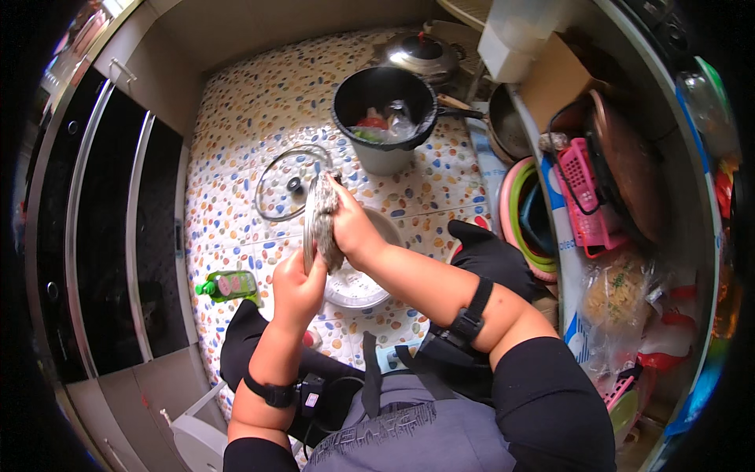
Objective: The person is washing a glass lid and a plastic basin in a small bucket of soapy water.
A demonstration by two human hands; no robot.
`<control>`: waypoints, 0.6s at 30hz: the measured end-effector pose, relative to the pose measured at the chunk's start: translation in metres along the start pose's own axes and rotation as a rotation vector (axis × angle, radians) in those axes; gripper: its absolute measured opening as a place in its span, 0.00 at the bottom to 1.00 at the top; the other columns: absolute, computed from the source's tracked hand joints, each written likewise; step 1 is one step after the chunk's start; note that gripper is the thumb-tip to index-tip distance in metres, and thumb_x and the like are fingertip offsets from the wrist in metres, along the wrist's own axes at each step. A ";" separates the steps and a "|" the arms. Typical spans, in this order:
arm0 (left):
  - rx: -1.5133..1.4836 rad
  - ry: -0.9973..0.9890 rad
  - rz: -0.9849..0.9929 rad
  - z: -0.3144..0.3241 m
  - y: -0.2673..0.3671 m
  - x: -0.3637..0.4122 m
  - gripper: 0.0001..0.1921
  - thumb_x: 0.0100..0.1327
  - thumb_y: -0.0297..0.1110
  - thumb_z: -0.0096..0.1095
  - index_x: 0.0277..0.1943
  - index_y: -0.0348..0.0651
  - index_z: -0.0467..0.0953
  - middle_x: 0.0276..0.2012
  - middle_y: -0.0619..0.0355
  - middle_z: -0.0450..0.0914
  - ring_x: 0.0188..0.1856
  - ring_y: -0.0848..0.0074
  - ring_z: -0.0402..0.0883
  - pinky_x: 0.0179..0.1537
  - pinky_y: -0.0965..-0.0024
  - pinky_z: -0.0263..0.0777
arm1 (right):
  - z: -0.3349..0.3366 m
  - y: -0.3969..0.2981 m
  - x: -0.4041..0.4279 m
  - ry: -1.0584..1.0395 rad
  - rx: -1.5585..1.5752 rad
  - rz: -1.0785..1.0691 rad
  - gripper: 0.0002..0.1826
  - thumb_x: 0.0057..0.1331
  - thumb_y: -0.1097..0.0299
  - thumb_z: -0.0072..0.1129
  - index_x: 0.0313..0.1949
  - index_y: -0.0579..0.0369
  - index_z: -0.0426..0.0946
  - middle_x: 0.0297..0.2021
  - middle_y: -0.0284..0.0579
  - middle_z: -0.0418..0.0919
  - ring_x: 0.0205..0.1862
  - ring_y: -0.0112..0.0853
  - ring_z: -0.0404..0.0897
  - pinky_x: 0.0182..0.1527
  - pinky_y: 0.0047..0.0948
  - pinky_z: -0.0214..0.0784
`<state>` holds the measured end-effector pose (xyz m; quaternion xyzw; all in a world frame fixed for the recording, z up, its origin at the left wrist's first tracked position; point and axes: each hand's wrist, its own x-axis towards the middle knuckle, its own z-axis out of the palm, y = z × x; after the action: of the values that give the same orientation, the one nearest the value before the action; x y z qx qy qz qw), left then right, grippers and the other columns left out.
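Observation:
My left hand (298, 286) grips the lower edge of a thin round metal-rimmed lid (308, 221), held nearly edge-on to me. Against its right face, my right hand (354, 227) presses a wet grey cloth (326, 218), which hangs down towards my left thumb. Both hands are above a metal basin (361, 304) on the floor, with whitish, sudsy liquid in it. Behind the held lid, a glass lid (292, 184) with a black knob lies on the floor. A green dish soap bottle (227, 286) lies on its side to the left.
Beyond the basin stands a lined trash bin (383, 156) holding waste. A lidded metal pot (422, 56) is behind it. On the right are a frying pan (507, 127), stacked coloured basins (510, 218) and a shelf with a pink basket (581, 194). Dark-fronted cabinets (106, 224) line the left.

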<state>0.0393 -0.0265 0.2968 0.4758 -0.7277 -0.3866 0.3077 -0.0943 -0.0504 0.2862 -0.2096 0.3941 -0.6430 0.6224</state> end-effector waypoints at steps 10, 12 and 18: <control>-0.779 0.025 -0.133 -0.006 -0.018 0.002 0.14 0.68 0.31 0.43 0.50 0.31 0.70 0.42 0.56 0.76 0.40 0.80 0.76 0.41 0.77 0.70 | 0.000 0.025 -0.021 -0.145 -0.992 -0.657 0.33 0.58 0.78 0.39 0.66 0.60 0.52 0.66 0.54 0.55 0.67 0.53 0.55 0.69 0.43 0.44; -0.851 0.072 -0.092 -0.003 -0.010 0.000 0.14 0.69 0.31 0.42 0.49 0.30 0.69 0.40 0.57 0.76 0.38 0.82 0.74 0.39 0.79 0.68 | 0.003 0.021 -0.025 -0.159 -1.047 -0.694 0.34 0.58 0.76 0.41 0.67 0.59 0.51 0.67 0.52 0.55 0.67 0.51 0.55 0.69 0.45 0.44; -0.993 0.129 -0.123 -0.006 -0.009 0.010 0.20 0.73 0.40 0.38 0.51 0.30 0.69 0.46 0.49 0.77 0.45 0.72 0.77 0.49 0.71 0.70 | -0.001 0.027 -0.038 -0.239 -1.049 -0.742 0.30 0.61 0.71 0.46 0.64 0.57 0.57 0.60 0.62 0.63 0.65 0.51 0.58 0.68 0.47 0.45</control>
<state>0.0449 -0.0400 0.2929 0.3371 -0.4061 -0.6731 0.5180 -0.0726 -0.0113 0.2734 -0.6776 0.4849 -0.5099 0.2137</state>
